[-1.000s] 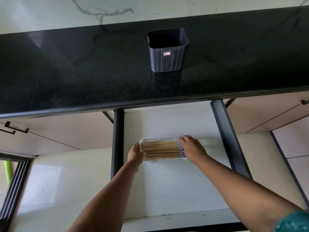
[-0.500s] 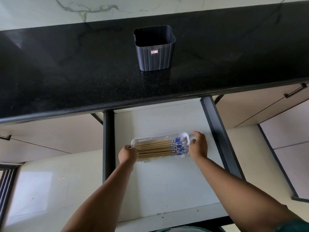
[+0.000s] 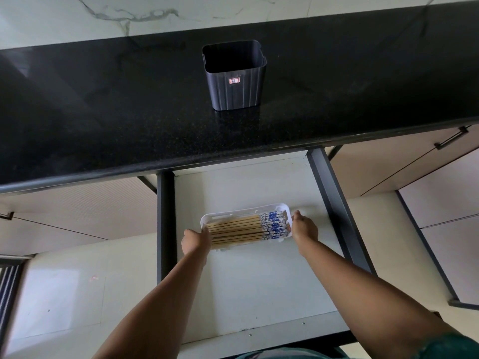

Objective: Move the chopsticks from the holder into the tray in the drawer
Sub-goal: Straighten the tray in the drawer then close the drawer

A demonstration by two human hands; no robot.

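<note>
Chopsticks lie flat in the white tray, side by side, patterned ends to its right. The tray sits on the floor of the open drawer, toward the back. Left hand is at the tray's left end, fingers over the rim, touching the stick tips. Right hand is against the tray's right end; whether it grips, I cannot tell. Behind the tray, up on the black counter, stands the dark holder, upright and empty.

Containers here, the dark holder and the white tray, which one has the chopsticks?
The white plastic tray in the drawer holds the wooden chopsticks; the dark ribbed holder looks empty.
</note>
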